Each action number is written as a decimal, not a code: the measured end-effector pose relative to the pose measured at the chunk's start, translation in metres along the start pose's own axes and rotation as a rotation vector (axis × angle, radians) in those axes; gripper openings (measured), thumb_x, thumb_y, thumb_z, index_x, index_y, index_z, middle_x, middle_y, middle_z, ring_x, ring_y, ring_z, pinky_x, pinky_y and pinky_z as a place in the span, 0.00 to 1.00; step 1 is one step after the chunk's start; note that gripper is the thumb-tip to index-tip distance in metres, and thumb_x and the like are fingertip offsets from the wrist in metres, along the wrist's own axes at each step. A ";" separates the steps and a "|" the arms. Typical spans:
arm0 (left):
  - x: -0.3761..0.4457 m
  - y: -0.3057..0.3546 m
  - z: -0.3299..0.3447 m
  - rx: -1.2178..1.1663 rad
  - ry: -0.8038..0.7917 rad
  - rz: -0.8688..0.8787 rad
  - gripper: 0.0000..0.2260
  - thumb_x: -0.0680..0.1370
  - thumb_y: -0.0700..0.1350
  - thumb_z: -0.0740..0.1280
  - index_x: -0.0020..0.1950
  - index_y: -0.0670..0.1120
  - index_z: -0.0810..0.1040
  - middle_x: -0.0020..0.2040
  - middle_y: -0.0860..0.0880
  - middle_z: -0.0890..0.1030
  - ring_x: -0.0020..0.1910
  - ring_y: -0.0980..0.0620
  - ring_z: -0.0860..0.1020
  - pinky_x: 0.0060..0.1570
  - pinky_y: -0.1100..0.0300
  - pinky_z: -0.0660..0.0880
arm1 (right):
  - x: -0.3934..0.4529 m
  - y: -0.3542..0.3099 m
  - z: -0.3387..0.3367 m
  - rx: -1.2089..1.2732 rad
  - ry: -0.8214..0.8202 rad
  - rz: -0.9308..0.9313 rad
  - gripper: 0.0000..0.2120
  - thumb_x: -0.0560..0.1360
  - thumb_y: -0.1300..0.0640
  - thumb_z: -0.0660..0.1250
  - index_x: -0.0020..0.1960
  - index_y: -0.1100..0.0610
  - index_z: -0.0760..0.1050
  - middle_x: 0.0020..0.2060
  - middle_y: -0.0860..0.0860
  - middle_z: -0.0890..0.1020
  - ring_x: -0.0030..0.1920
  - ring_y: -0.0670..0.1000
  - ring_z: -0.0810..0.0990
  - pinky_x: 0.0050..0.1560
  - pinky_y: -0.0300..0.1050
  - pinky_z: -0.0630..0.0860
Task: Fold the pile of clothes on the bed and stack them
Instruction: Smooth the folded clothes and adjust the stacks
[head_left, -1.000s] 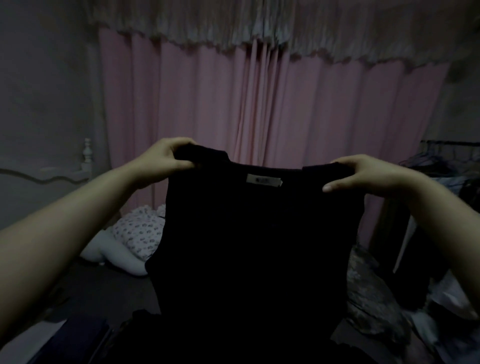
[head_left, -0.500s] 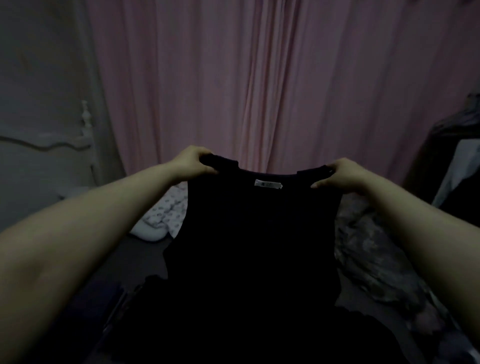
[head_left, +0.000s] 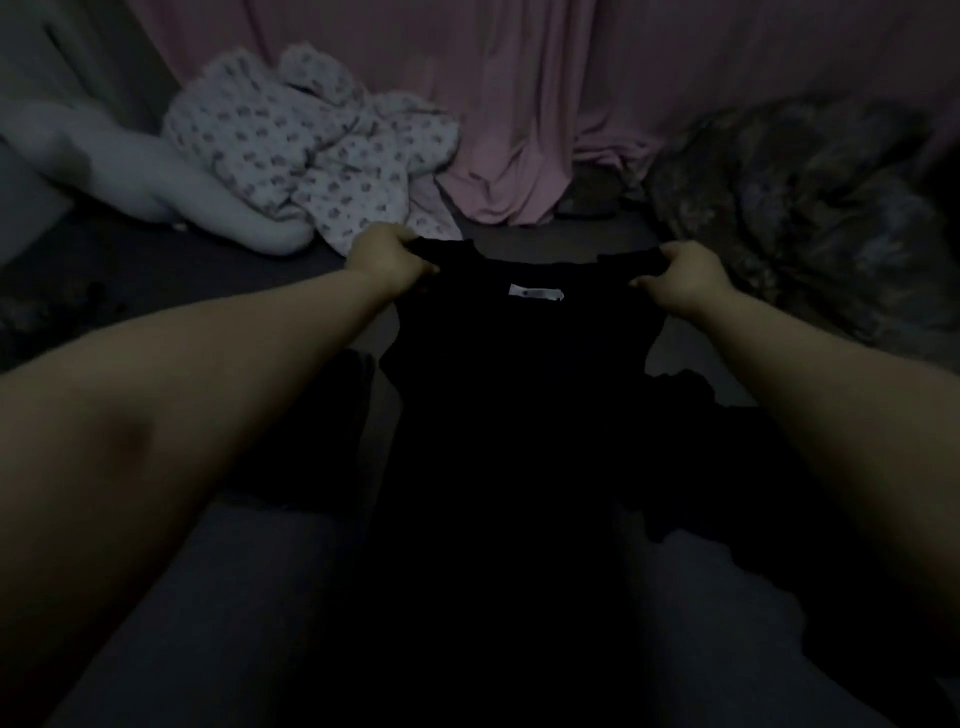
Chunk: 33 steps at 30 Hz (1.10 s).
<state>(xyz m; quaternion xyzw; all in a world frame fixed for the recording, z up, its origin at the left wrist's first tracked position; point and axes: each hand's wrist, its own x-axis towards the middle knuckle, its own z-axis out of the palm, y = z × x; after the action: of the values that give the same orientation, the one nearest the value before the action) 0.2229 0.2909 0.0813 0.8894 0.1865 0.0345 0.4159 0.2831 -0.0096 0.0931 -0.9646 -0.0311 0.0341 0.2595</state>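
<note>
Black top (head_left: 509, 415) w/ white label (head_left: 536, 293); pink curtain (head_left: 519, 104); floral-print white blanket (head_left: 311, 150).

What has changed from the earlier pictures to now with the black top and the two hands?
The black top has come down from in front of the pink curtain toward the bed, and the view has tilted down with it. Nothing was released: the left hand and the right hand still grip its shoulders, with the white label facing the camera.
</note>
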 end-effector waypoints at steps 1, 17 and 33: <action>0.004 -0.012 0.010 -0.024 -0.012 -0.019 0.08 0.71 0.38 0.73 0.49 0.40 0.81 0.50 0.41 0.82 0.48 0.43 0.81 0.52 0.54 0.78 | 0.005 0.010 0.014 0.016 -0.006 0.011 0.14 0.73 0.59 0.69 0.57 0.62 0.77 0.55 0.61 0.80 0.56 0.58 0.78 0.54 0.46 0.73; -0.066 -0.177 0.103 0.099 -0.235 0.000 0.17 0.71 0.30 0.69 0.59 0.39 0.78 0.59 0.39 0.78 0.60 0.45 0.76 0.57 0.68 0.64 | -0.083 0.120 0.156 -0.017 -0.208 -0.122 0.17 0.70 0.61 0.72 0.58 0.61 0.78 0.55 0.56 0.80 0.56 0.56 0.78 0.53 0.41 0.70; -0.042 -0.286 0.208 0.423 0.070 -0.083 0.21 0.75 0.51 0.68 0.62 0.39 0.72 0.57 0.37 0.73 0.58 0.37 0.72 0.56 0.49 0.70 | -0.100 0.206 0.310 0.024 0.049 0.132 0.12 0.75 0.64 0.66 0.57 0.67 0.77 0.53 0.65 0.77 0.55 0.65 0.76 0.54 0.50 0.73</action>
<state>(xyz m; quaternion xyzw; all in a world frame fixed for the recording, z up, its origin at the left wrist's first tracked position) 0.1426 0.2915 -0.2654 0.9466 0.2403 0.0082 0.2147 0.1671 -0.0404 -0.2725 -0.9620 0.0394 0.0280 0.2687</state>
